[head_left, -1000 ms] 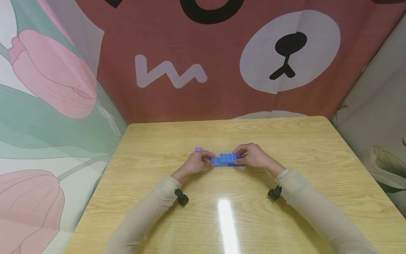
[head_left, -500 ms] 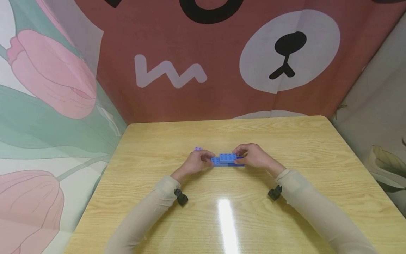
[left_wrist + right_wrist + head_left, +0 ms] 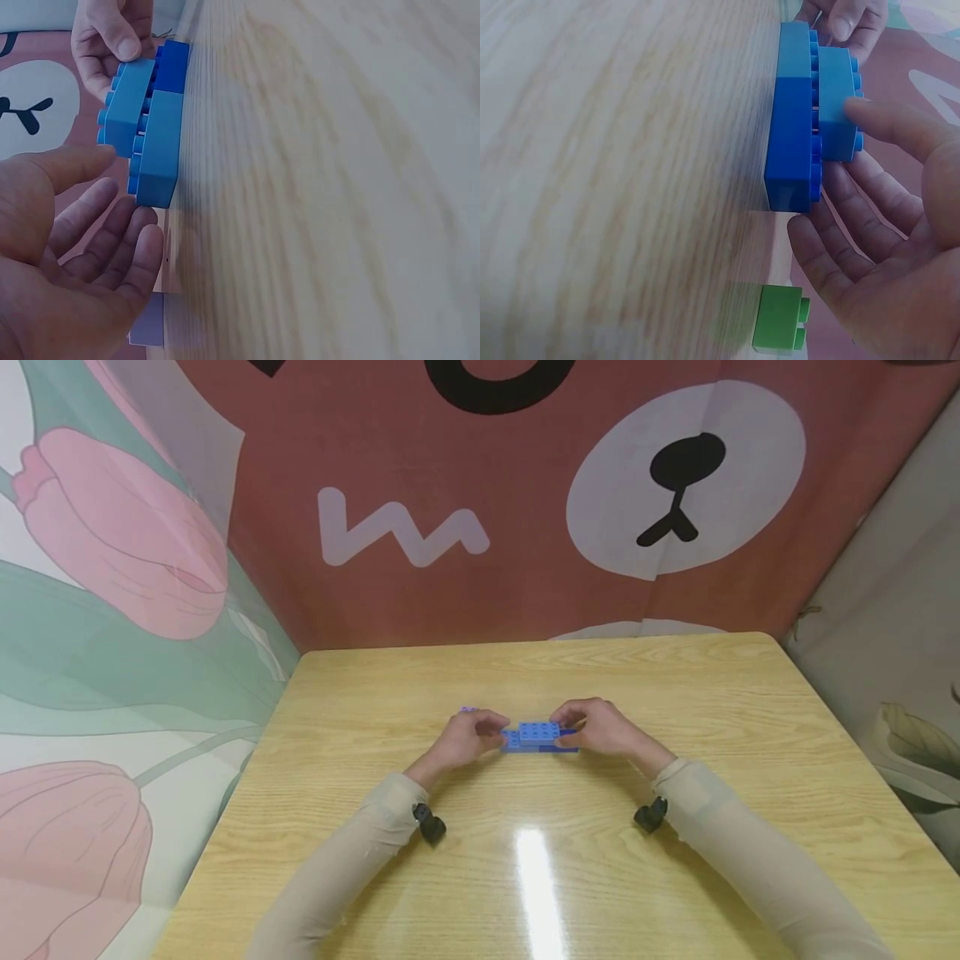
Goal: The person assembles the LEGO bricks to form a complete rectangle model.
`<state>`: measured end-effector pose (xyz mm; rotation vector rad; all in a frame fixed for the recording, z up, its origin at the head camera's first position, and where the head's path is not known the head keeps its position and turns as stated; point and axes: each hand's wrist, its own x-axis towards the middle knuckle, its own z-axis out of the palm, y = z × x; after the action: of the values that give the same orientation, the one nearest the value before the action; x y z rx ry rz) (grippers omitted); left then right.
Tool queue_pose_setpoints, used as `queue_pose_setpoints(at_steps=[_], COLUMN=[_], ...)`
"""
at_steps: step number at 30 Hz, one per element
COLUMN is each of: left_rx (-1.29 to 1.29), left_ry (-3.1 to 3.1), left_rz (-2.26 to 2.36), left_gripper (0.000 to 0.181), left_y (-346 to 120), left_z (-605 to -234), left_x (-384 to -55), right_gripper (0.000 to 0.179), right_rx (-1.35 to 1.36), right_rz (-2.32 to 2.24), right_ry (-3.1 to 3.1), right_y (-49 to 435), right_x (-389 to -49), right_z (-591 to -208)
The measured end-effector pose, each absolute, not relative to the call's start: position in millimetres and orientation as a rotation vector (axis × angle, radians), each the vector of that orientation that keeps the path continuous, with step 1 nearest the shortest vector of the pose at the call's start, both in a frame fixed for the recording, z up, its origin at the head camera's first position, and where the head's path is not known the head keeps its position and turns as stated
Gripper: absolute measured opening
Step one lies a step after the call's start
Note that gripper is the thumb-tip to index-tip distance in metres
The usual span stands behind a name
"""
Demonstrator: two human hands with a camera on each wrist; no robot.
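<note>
My right hand (image 3: 603,728) pinches a light blue toy building brick (image 3: 538,732), thumb on its near side and fingers behind. This brick lies over two bricks set end to end, light blue (image 3: 160,150) on the left and dark blue (image 3: 790,146) on the right. Studs of the lower pair show in a narrow gap beneath it in both wrist views. At the pair's left end is my left hand (image 3: 467,739), thumb and fingers spread apart, gripping nothing. In the left wrist view its fingertips (image 3: 146,217) lie close to the light blue lower brick's end.
Behind the left hand a purple brick (image 3: 468,709) stands on the wooden table (image 3: 420,877), mostly covered in the head view. A small green brick (image 3: 778,319) stands beyond the right hand, hidden from the head camera. A printed cloth (image 3: 405,602) hangs behind the table.
My left hand has shifted slightly back and left, covering more of the purple brick. The right hand and the blue bricks look unmoved.
</note>
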<state>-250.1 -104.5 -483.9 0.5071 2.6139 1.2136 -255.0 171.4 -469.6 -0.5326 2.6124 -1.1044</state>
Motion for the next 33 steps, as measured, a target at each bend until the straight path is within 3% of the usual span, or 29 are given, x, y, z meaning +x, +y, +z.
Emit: queue_pose_setpoints(at_steps=[33], left_rx=[0.566], left_ry=[2.541], left_rz=[1.265], left_gripper=[0.036], left_y=[-84.2], left_z=[-475.7], left_x=[-252.4], right_gripper=[0.032], right_rx=[-0.564], right_rz=[-1.143], right_ry=[2.61], right_y=[171.3], right_x=[-255.3], right_z=[-470.8])
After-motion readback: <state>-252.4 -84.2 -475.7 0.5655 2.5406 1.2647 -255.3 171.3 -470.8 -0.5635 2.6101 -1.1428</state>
